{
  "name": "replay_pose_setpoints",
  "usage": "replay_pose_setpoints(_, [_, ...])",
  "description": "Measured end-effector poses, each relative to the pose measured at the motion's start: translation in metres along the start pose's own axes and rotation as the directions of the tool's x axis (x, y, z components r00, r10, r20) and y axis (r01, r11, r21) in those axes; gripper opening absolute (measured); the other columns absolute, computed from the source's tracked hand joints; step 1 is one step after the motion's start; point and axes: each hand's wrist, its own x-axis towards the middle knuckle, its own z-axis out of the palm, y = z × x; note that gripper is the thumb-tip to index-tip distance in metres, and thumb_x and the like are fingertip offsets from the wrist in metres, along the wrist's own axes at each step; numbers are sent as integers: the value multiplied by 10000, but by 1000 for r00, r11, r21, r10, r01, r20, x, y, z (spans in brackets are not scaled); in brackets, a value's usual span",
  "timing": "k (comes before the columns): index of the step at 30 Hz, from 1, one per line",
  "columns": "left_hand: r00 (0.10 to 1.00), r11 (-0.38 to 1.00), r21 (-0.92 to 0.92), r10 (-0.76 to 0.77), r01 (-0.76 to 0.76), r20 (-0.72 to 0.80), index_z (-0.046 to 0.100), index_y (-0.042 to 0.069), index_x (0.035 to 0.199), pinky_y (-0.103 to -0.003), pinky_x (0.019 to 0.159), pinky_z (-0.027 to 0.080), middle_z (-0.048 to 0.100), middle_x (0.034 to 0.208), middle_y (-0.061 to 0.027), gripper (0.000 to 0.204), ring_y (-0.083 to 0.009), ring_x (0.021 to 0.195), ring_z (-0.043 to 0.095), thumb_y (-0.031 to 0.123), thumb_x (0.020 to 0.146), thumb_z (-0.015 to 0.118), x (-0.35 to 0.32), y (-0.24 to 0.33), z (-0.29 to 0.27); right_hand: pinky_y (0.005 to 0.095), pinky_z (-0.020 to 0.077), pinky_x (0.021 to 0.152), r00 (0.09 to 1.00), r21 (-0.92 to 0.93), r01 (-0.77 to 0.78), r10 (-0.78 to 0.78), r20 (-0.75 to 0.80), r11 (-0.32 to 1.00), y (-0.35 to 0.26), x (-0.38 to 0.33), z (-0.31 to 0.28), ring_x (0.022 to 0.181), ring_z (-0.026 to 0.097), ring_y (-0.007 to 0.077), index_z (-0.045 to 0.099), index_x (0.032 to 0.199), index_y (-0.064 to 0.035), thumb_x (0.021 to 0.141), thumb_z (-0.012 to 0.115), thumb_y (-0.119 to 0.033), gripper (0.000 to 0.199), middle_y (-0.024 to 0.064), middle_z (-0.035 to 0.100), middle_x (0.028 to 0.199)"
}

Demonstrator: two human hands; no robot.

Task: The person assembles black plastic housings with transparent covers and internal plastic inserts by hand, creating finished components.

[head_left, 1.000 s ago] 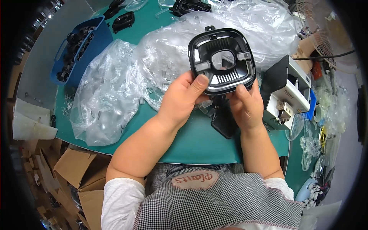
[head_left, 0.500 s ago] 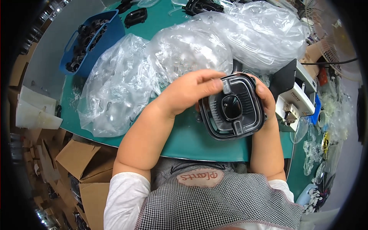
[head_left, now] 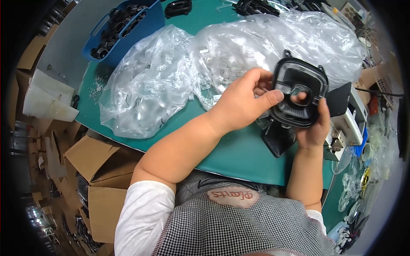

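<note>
Past the apron (head_left: 243,226) I see the near edge of the table (head_left: 239,149), green surface between it and the clear bags (head_left: 147,81). Raised above, the left hand (head_left: 241,104) and right hand (head_left: 315,132) grip the housing (head_left: 294,77) by opposite sides. A machine (head_left: 348,128) stands close right, a blue bin (head_left: 151,27) far left.

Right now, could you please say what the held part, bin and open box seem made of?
Held part: probably black plastic, glossy, by its bright reflections. Bin: likely blue plastic, smooth, evenly coloured. Box: apparently cardboard, matte brown, with folded flaps.
</note>
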Motion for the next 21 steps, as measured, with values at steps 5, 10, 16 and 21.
replay_pose_setpoints(5, [965,910,402,186,-98,-187,644,35,1109,-249,755,505,667,999,-34,265,-101,857,607,205,914,702,0,30,-23,504,479,986,990,42,139,-137,-42,989,-9,1,-8,1095,606,318,504,1249,25,1020,430,-314,416,143,625,1057])
replay_pose_setpoints(10, [852,811,564,399,-157,-337,693,44,1002,-247,712,497,677,896,-10,181,-101,789,603,184,891,718,9,26,-44,487,490,971,942,-16,302,-302,-146,953,-16,2,-12,1057,620,325,533,1221,12,1008,460,-294,380,163,643,1008])
replay_pose_setpoints(16, [935,442,895,288,62,-207,701,49,926,-294,716,497,673,849,-79,129,-163,773,632,157,856,699,11,25,-65,461,478,1000,926,0,337,-332,-180,941,-24,2,-17,1051,629,326,545,1174,52,1009,451,-294,395,171,651,996])
replay_pose_setpoints(21, [928,490,867,275,88,-250,697,40,906,-294,714,498,667,841,-76,125,-167,761,628,157,863,690,14,26,-65,479,475,996,898,-5,410,-405,-174,912,-23,0,-10,1045,634,331,559,1150,42,1006,432,-296,389,157,658,977])
